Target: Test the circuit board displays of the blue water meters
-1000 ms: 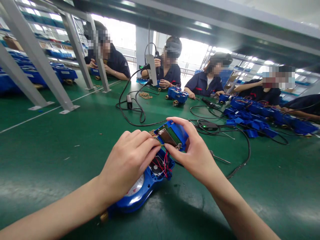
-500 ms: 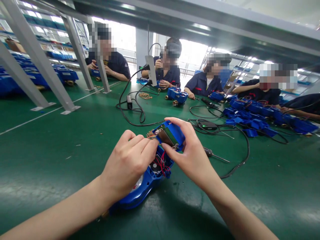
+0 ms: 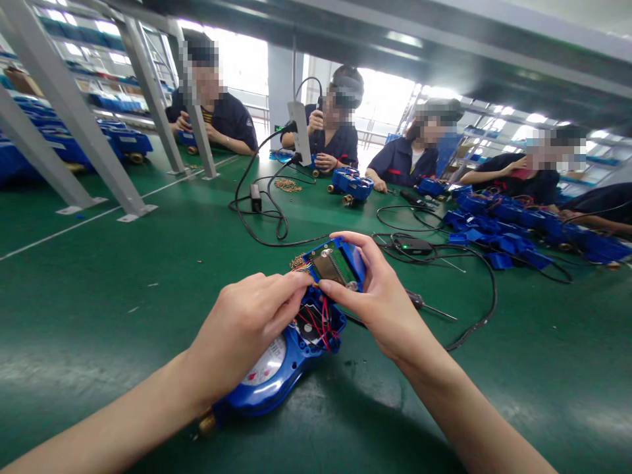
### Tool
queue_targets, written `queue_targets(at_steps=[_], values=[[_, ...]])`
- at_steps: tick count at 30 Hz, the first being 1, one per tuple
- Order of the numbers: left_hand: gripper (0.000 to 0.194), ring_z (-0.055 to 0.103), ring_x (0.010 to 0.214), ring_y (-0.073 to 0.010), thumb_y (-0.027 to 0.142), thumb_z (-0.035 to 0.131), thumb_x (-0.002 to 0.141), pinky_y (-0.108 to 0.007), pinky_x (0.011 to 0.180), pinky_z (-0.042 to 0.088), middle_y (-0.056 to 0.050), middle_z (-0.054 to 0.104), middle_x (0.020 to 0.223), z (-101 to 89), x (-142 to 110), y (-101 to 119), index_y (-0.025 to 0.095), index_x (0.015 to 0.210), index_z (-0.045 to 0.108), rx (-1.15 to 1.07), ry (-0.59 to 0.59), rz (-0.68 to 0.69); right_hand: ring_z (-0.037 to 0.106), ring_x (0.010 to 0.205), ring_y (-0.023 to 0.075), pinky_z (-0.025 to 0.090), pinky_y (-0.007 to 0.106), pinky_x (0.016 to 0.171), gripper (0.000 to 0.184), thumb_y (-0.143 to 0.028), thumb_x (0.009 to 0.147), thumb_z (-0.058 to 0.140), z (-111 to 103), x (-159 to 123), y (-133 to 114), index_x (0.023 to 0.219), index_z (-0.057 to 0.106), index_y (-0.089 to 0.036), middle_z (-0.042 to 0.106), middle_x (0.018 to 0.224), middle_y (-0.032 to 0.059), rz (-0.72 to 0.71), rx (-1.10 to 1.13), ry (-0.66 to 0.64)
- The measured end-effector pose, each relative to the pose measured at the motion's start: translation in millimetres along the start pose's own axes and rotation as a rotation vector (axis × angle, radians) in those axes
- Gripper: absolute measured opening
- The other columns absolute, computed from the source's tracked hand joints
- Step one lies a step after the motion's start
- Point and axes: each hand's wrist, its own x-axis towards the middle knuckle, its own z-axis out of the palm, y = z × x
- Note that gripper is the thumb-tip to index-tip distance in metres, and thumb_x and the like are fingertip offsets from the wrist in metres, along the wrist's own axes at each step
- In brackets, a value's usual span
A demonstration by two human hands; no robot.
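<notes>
A blue water meter point(image 3: 276, 395) lies on the green table in front of me, its round dial partly behind my left wrist. A brass fitting point(image 3: 207, 423) shows at its near end. The meter's open compartment point(image 3: 311, 326) holds a dark part and loose red and black wires. My right hand point(image 3: 380, 299) is closed around a blue cover point(image 3: 353, 253), tilted up above the compartment, with a green circuit board point(image 3: 330, 265) inside. At the board's lower left edge, my left hand point(image 3: 257, 316) pinches with thumb and forefinger; what lies between the fingertips is too small to name.
A pile of small brass screws point(image 3: 297, 262) lies just behind the cover. To the right are a screwdriver point(image 3: 424, 303), black cables point(image 3: 488, 309) and heaped blue housings point(image 3: 523, 227). Metal posts point(image 3: 118, 178) stand at left. Several co-workers sit opposite.
My left hand has turned flatter, its fingers stretching toward the cover's edge, uncovering more of the dial. The cover has tilted slightly, showing more of the board.
</notes>
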Motion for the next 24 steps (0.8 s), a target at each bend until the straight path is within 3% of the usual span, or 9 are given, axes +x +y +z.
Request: queue_targets(at_steps=[3,6,11,15,19,24], values=[[0.018,0.069,0.071,-0.0215,0.017,0.056,0.097,-0.031,0.062,0.048,-0.004,0.076,0.088,2.3,-6,-2,0.018,0.112,0.066,0.038,-0.012,0.053,0.063,0.107,0.0151,0.050,0.030,0.099,0.056,-0.017,0.076,0.080,2,0,-1,0.125,0.056,-0.031,0.066,0.118,-0.0033,0.049,0.073,-0.003],[0.012,0.070,0.072,-0.0215,0.016,0.057,0.096,-0.030,0.063,0.047,-0.004,0.076,0.086,1.8,-5,-1,0.017,0.101,0.068,0.011,-0.026,0.016,0.063,0.107,0.0150,0.051,0.030,0.097,0.056,-0.019,0.076,0.081,3,0,1,0.125,0.056,-0.032,0.066,0.118,-0.0038,0.045,0.082,0.009],[0.012,0.069,0.074,-0.0137,0.028,0.059,0.097,-0.024,0.067,0.047,0.004,0.076,0.087,-4.9,7,3,0.023,0.101,0.069,-0.280,-0.127,-0.265,0.063,0.109,0.0166,0.050,0.033,0.100,0.055,-0.016,0.077,0.078,3,0,3,0.125,0.056,-0.033,0.065,0.120,-0.0034,-0.010,0.032,0.025],[0.025,0.066,0.076,-0.0152,0.045,0.055,0.097,-0.026,0.069,0.046,0.004,0.073,0.084,-8.2,13,0,0.025,0.095,0.070,-0.501,-0.252,-0.505,0.060,0.120,0.0216,0.045,0.043,0.110,0.057,-0.015,0.078,0.075,4,-1,4,0.128,0.055,-0.033,0.062,0.130,-0.0007,-0.048,-0.092,0.042],[0.027,0.060,0.075,-0.0139,0.046,0.057,0.095,-0.025,0.067,0.044,0.003,0.068,0.080,-6.4,13,-6,0.022,0.088,0.068,-0.704,-0.313,-0.589,0.057,0.126,0.0226,0.042,0.045,0.114,0.056,-0.012,0.078,0.073,7,-3,3,0.127,0.055,-0.032,0.061,0.131,-0.0003,-0.111,-0.201,0.061],[0.019,0.059,0.076,-0.0135,0.040,0.068,0.089,-0.024,0.068,0.045,0.003,0.068,0.081,-4.7,11,-9,0.021,0.089,0.067,-0.926,-0.298,-0.701,0.056,0.125,0.0211,0.044,0.042,0.111,0.054,-0.009,0.079,0.071,12,-5,0,0.126,0.054,-0.030,0.059,0.130,-0.0002,-0.198,-0.303,0.071]])
